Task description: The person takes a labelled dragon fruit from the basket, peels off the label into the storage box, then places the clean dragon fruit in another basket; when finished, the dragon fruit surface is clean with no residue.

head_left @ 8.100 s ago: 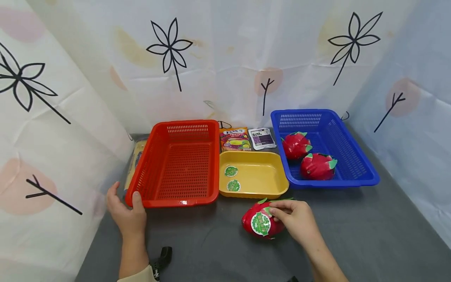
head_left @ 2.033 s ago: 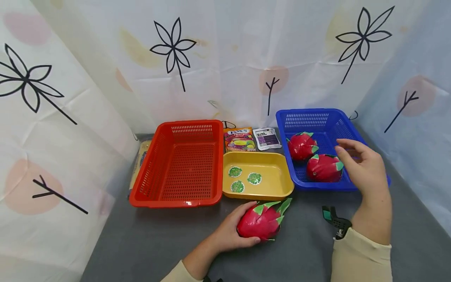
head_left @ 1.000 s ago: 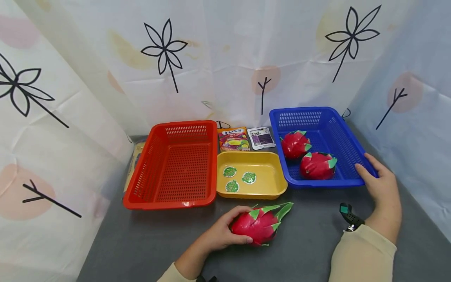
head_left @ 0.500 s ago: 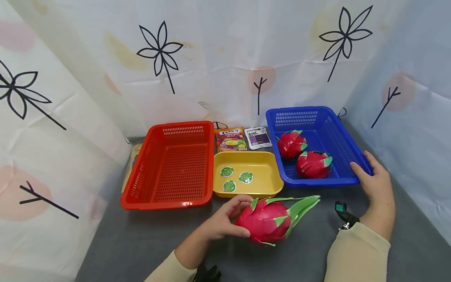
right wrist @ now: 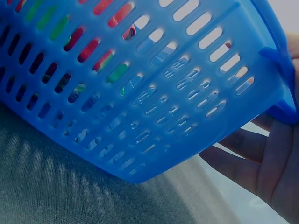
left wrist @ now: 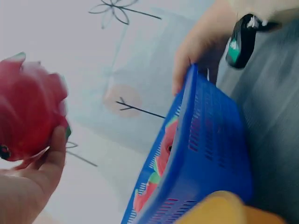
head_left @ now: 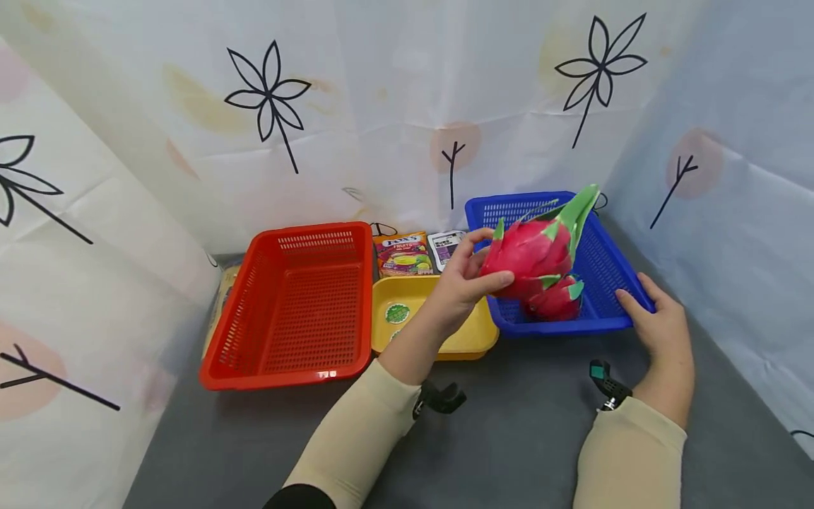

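Observation:
My left hand [head_left: 459,286] grips a red dragon fruit [head_left: 526,256] with long green leaf tips, raised over the blue basket [head_left: 607,283]. Below it, a second dragon fruit [head_left: 552,304] lies inside that basket; the held fruit hides the rest of the contents in the head view. Through the rim in the left wrist view, red fruit [left wrist: 145,193] shows inside. My right hand [head_left: 664,329] holds the basket's front right corner, thumb over the rim. In the right wrist view its fingers [right wrist: 238,168] reach round the outside of the slotted wall.
A red basket [head_left: 318,311] stands at the left, with a yellow tray [head_left: 470,339] between the two baskets. Green round stickers [head_left: 397,313] lie in the tray. Behind it are a FOX'S candy bag [head_left: 403,254] and a white-purple packet [head_left: 443,247]. Patterned cloth walls enclose the grey table [head_left: 509,438].
My left hand has lifted the dragon fruit off the table and carried it up and right, over the blue basket. My right hand has moved to the basket's corner and stays there.

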Demonstrator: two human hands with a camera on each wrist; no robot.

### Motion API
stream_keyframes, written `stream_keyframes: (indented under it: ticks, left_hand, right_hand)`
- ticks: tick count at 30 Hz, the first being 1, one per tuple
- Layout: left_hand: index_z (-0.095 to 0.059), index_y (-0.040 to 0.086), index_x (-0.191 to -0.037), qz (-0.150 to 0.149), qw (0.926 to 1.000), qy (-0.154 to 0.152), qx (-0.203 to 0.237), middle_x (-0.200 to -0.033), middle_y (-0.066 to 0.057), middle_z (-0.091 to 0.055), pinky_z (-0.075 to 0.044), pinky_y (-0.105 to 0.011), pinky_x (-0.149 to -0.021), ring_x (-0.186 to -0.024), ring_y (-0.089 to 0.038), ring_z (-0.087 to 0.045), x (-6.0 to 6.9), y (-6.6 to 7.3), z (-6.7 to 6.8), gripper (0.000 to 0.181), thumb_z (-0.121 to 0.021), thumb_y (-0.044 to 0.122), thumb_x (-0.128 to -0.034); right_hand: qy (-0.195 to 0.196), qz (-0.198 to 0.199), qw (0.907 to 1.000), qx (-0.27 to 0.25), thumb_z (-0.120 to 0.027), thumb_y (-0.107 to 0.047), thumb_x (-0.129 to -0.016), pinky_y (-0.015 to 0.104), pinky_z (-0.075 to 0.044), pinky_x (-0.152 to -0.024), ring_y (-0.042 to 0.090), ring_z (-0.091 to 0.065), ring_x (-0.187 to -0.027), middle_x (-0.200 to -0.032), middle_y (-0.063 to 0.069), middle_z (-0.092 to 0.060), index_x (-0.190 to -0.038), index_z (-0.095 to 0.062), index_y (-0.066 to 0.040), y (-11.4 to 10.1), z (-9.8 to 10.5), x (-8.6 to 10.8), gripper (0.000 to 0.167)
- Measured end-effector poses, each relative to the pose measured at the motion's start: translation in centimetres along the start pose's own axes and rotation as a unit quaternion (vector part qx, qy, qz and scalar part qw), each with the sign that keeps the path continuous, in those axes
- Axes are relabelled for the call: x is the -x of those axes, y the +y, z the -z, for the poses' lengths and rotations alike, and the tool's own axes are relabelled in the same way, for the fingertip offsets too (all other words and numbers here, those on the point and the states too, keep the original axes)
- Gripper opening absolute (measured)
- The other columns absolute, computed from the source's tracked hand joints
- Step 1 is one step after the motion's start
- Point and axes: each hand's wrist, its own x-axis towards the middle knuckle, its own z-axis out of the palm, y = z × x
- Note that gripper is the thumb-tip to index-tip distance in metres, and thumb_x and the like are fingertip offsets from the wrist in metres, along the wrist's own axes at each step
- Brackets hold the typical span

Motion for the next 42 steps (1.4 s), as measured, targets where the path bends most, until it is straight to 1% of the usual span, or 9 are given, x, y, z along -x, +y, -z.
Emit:
stream_keyframes:
  ticks: [6,10,14,20,25,31,33,36,42]
  left_hand:
    - [-0.049,0.028,-0.135,0.051,0.9946,0.062,-0.065,-0.126,0.001,-0.061,-0.058,-0.040,-0.091,-0.112,-0.016,-0.060,-6.5,-1.2,-2.0,0.051,-0.075,0.011,-0.0942]
    - [-0.049,0.029,-0.129,0.074,0.9803,0.126,-0.133,-0.117,0.001,-0.060,-0.060,-0.039,-0.083,-0.105,-0.017,-0.060,-10.0,-2.6,-4.0,0.052,-0.081,0.017,-0.0896]
    - [-0.048,0.029,-0.125,0.099,0.9505,0.209,-0.207,-0.116,0.003,-0.056,-0.061,-0.039,-0.079,-0.107,-0.019,-0.058,-12.7,-4.6,-6.3,0.056,-0.086,0.022,-0.0844]
    - [-0.048,0.032,-0.123,0.135,0.8885,0.286,-0.332,-0.118,0.004,-0.053,-0.061,-0.037,-0.075,-0.111,-0.018,-0.056,-15.0,-7.1,-7.9,0.060,-0.089,0.032,-0.0799]
    - [-0.048,0.032,-0.131,0.160,0.8487,0.270,-0.426,-0.122,0.003,-0.053,-0.060,-0.041,-0.081,-0.112,-0.018,-0.056,-14.8,-8.6,-7.4,0.064,-0.087,0.039,-0.0810]
    - [-0.053,0.022,-0.131,0.177,0.8008,0.145,-0.553,-0.123,0.001,-0.062,-0.057,-0.036,-0.088,-0.109,-0.016,-0.062,-15.3,-9.2,-7.1,0.051,-0.081,0.029,-0.0891]
    - [-0.055,0.019,-0.135,0.180,0.7921,0.111,-0.573,-0.124,0.000,-0.064,-0.056,-0.035,-0.091,-0.111,-0.015,-0.062,-15.4,-9.1,-6.9,0.051,-0.078,0.025,-0.0910]
    - [-0.056,0.017,-0.136,0.180,0.7999,0.076,-0.567,-0.127,0.000,-0.064,-0.054,-0.032,-0.093,-0.112,-0.014,-0.060,-15.5,-8.9,-6.3,0.048,-0.075,0.024,-0.0932]
    - [-0.059,0.017,-0.131,0.150,0.8475,0.060,-0.506,-0.125,-0.001,-0.064,-0.053,-0.028,-0.091,-0.109,-0.014,-0.060,-15.5,-7.2,-4.8,0.038,-0.072,0.025,-0.0960]
  right_hand:
    - [0.000,-0.025,0.9997,-0.003,-0.050,-0.054,-0.103,0.075,-0.018,-0.111,0.057,-0.019,-0.146,-0.162,0.033,-0.018,-0.164,-0.015,-0.017,0.5,0.0,0.9,0.079]
    - [0.003,-0.031,0.9995,-0.010,-0.050,-0.056,-0.102,0.074,-0.020,-0.112,0.056,-0.022,-0.146,-0.163,0.031,-0.019,-0.164,-0.016,-0.019,0.5,-0.2,1.1,0.080]
    - [0.004,-0.036,0.9993,-0.012,-0.051,-0.055,-0.102,0.072,-0.021,-0.113,0.055,-0.023,-0.146,-0.162,0.031,-0.020,-0.164,-0.017,-0.019,0.7,-0.2,1.4,0.079]
    - [0.006,-0.044,0.9990,-0.003,-0.051,-0.055,-0.102,0.072,-0.021,-0.113,0.055,-0.023,-0.146,-0.162,0.032,-0.020,-0.164,-0.017,-0.018,1.0,-0.2,1.5,0.080]
    - [0.004,-0.047,0.9989,-0.006,-0.052,-0.055,-0.102,0.072,-0.023,-0.112,0.055,-0.026,-0.145,-0.162,0.032,-0.022,-0.164,-0.017,-0.017,0.7,-0.8,1.7,0.081]
    - [0.009,-0.051,0.9985,-0.016,-0.052,-0.057,-0.101,0.074,-0.023,-0.110,0.056,-0.026,-0.145,-0.163,0.030,-0.021,-0.164,-0.017,-0.019,0.2,-0.8,1.5,0.081]
    - [0.010,-0.053,0.9984,-0.018,-0.052,-0.057,-0.101,0.073,-0.024,-0.110,0.055,-0.027,-0.145,-0.163,0.029,-0.021,-0.164,-0.017,-0.020,0.2,-0.8,1.3,0.081]
    - [0.014,-0.053,0.9983,-0.017,-0.052,-0.055,-0.102,0.072,-0.023,-0.112,0.054,-0.027,-0.145,-0.163,0.028,-0.021,-0.164,-0.018,-0.020,0.3,-0.8,1.0,0.079]
    - [0.012,-0.057,0.9977,0.037,-0.048,-0.048,-0.105,0.073,-0.026,-0.110,0.057,-0.027,-0.144,-0.162,0.033,-0.021,-0.164,-0.016,-0.013,-0.8,-0.6,1.0,0.076]
